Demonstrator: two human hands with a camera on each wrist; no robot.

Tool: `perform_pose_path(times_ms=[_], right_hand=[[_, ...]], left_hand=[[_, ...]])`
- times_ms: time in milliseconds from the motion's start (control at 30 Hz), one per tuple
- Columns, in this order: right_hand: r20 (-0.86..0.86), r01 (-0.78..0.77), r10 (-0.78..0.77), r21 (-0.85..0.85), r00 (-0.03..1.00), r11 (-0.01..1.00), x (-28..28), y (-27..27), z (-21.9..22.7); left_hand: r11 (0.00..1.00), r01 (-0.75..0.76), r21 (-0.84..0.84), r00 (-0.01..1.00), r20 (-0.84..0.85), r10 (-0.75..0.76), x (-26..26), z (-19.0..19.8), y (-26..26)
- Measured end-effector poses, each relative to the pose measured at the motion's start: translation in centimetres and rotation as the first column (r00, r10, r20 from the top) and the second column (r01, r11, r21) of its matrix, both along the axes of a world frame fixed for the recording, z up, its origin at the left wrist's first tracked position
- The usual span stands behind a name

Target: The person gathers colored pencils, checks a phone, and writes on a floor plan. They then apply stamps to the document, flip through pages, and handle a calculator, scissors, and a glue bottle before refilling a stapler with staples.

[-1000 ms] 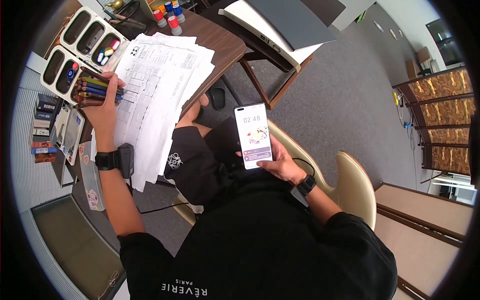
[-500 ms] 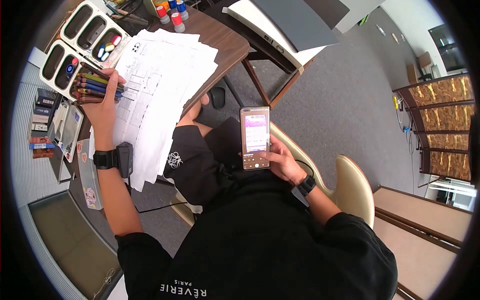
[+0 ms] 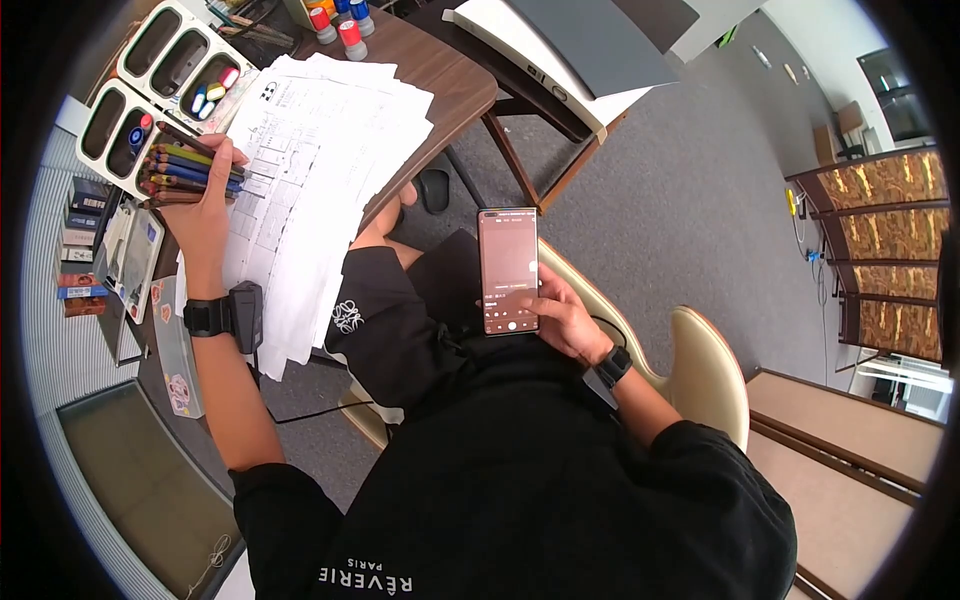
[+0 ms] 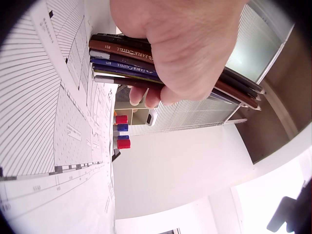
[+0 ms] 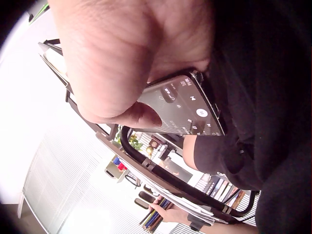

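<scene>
My left hand (image 3: pixel 207 225) grips a bundle of coloured pencils (image 3: pixel 188 172) above the printed drawing sheets (image 3: pixel 300 150) on the desk. In the left wrist view the thumb and fingers wrap the pencils (image 4: pixel 124 64), whose sharpened tips point away from the paper. My right hand (image 3: pixel 563 318) holds a smartphone (image 3: pixel 508 255) upright over my lap, its thumb lying across the lower part of the lit screen. From the right wrist view, the phone (image 5: pixel 183 107) shows a dark screen with white icons, partly covered by the hand.
A white organiser (image 3: pixel 168 20) holding erasers stands at the desk's far left. Several red- and blue-capped bottles (image 3: pixel 350 40) sit by the back edge. Books (image 3: pixel 85 245) line the left side. A cream chair (image 3: pixel 710 370) is at my right, and a side table (image 3: pixel 560 95) stands ahead.
The phone's screen has gone from a lock screen showing 02:48, through a bright colourful page, to a dim reddish-brown view. Both hands keep their holds and have hardly moved.
</scene>
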State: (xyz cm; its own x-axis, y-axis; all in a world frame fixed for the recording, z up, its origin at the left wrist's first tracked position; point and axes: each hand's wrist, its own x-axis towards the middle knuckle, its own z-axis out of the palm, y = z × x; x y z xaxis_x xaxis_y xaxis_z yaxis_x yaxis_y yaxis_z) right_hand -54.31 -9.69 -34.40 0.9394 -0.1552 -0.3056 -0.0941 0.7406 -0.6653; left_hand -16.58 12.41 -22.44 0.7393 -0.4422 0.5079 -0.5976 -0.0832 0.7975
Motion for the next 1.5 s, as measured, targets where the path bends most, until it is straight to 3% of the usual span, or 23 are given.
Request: perform_pose_path(times_ms=[1500], right_hand=[[0.007,0.012,-0.012,0.031,1.000,0.999,-0.26,0.07,-0.10]], left_hand=[[0.998,-0.046,-0.037,0.998,-0.032,0.045,-0.24,-0.09,-0.14]])
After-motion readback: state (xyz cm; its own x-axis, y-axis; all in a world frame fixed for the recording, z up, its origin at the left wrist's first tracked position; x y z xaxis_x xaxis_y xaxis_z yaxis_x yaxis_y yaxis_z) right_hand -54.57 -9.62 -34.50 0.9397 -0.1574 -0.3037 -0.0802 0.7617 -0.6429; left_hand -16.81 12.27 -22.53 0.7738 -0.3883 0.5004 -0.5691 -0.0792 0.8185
